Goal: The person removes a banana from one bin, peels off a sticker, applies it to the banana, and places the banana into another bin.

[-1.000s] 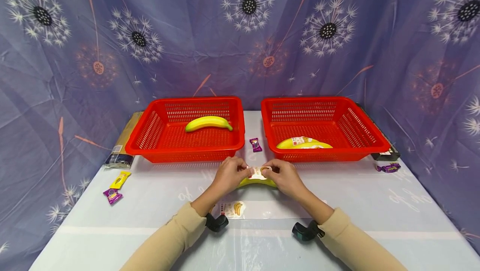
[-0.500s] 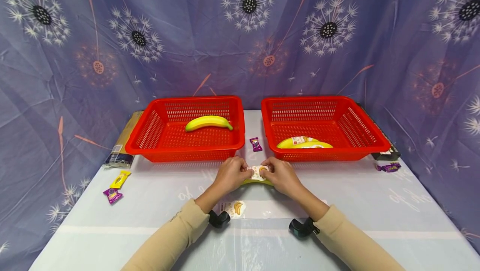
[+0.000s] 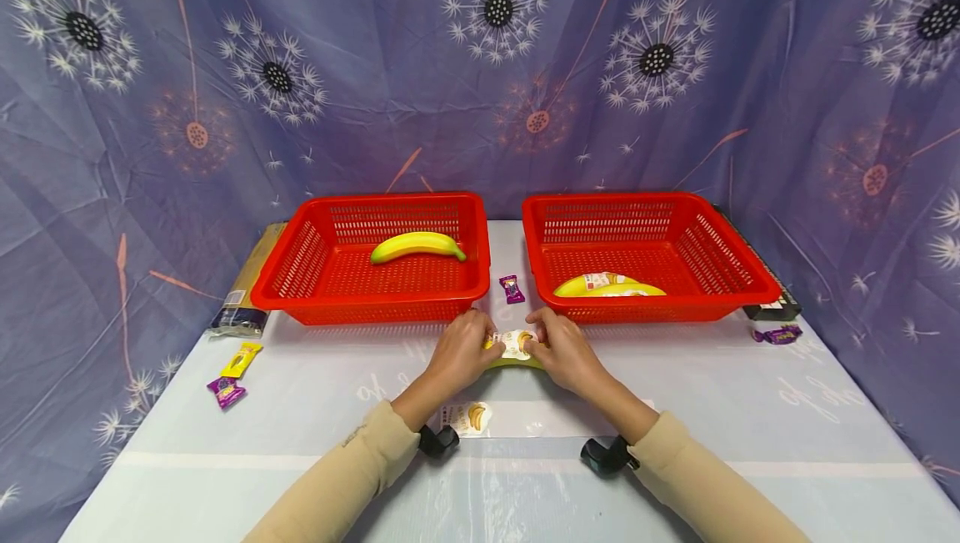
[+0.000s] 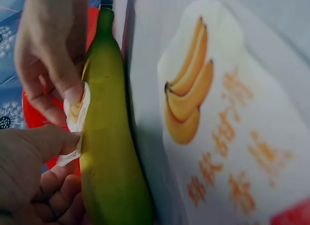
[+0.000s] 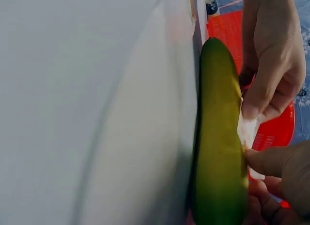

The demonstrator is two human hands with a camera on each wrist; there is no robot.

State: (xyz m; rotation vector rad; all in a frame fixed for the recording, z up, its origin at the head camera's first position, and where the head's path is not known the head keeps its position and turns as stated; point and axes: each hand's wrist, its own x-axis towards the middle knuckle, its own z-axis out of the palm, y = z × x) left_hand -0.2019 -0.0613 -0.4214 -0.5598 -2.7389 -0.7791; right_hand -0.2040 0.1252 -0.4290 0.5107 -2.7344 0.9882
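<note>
A yellow banana [image 3: 516,364] with green ends lies crosswise on the table, in front of the two baskets. On its upper side is a white banana label [image 3: 515,344] with a printed banana picture. My left hand [image 3: 459,349] holds the banana at its left part, thumb on the label's left end. From the right, my right hand [image 3: 572,354] holds it with the thumb on the label's other end and the index finger raised. Both wrist views show the label [image 4: 76,111] standing slightly off the peel under the thumbs. Fingers behind the banana [image 5: 220,133] are partly hidden.
A backing strip [image 3: 551,419] with another label [image 3: 474,419] lies nearer. The left red basket [image 3: 367,306] holds one plain banana [image 3: 417,247]; the right basket [image 3: 712,304] holds labelled bananas [image 3: 607,287]. Candies [image 3: 512,289] and packages [image 3: 251,289] lie around.
The thumbs have come closer together over the label, and it lies lower on the banana. My right index finger has lifted away from the label.
</note>
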